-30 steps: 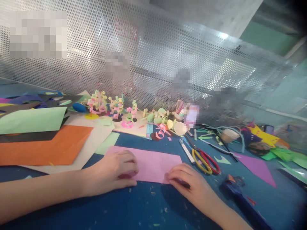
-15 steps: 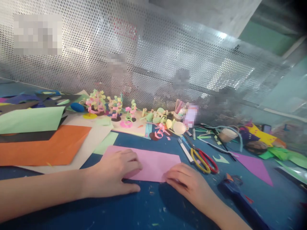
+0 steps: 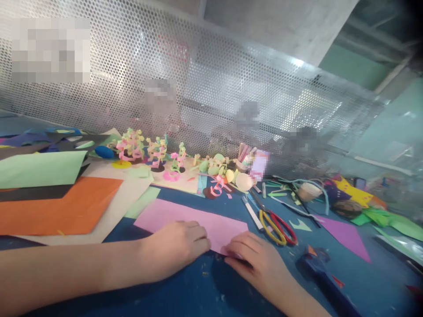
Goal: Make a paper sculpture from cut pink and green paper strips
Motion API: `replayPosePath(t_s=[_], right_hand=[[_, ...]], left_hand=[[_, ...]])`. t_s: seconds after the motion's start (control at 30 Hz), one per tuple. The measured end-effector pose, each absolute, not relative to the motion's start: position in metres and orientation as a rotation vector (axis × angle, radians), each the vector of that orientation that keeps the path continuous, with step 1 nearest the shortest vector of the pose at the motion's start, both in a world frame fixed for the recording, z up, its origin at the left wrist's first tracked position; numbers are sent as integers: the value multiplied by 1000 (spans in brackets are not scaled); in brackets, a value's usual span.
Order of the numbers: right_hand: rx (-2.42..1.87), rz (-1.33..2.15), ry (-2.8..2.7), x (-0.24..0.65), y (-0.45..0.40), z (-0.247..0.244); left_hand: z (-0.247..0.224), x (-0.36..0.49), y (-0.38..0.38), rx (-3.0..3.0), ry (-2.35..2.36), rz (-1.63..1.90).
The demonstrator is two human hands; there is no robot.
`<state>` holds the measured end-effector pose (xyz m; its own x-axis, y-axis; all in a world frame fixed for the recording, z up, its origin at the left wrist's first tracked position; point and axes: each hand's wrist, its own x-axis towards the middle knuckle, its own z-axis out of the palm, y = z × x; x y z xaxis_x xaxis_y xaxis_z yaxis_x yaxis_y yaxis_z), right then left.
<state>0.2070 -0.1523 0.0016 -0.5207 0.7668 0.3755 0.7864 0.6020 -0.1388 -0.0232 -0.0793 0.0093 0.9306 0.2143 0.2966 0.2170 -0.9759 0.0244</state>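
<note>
Sheets of paper overlap at the left of a blue desk, a pale green sheet lying over an orange sheet. Beyond them, curled-paper figures stand before a perforated metal screen. A bare left forearm reaches in from the left edge; the left hand rests palm down, fingers curled over a pink paper, thumb hidden, so its grip cannot be told. The paper lies on the desk beneath the fingers of the 2 hands, its long axis running crosswise, left end slanting away from the person, right end nearer. The right hand angles up from the lower right, fingers bent together at the paper's near right corner, thumb below; whether they clamp it cannot be told. Just past it lies 1 pair of scissors with a yellow and a red handle. Farther back sits a beige cup, its contents out of sight. A dark blue tool and a purple sheet lie at right.
</note>
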Motion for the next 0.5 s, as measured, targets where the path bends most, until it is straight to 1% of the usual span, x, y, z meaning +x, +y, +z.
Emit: replayPosePath(t_s=[0.13, 0.33, 0.5], right_hand=[[-1224, -83, -2452, 209, -154, 1], [-1263, 136, -2322, 207, -154, 3], [-1428, 267, -2207, 208, -155, 4]], left_hand=[[7, -25, -79, -3042, -327, -437], [5, -26, -76, -3185, -459, -586], [6, -25, -70, -3324, -606, -691]])
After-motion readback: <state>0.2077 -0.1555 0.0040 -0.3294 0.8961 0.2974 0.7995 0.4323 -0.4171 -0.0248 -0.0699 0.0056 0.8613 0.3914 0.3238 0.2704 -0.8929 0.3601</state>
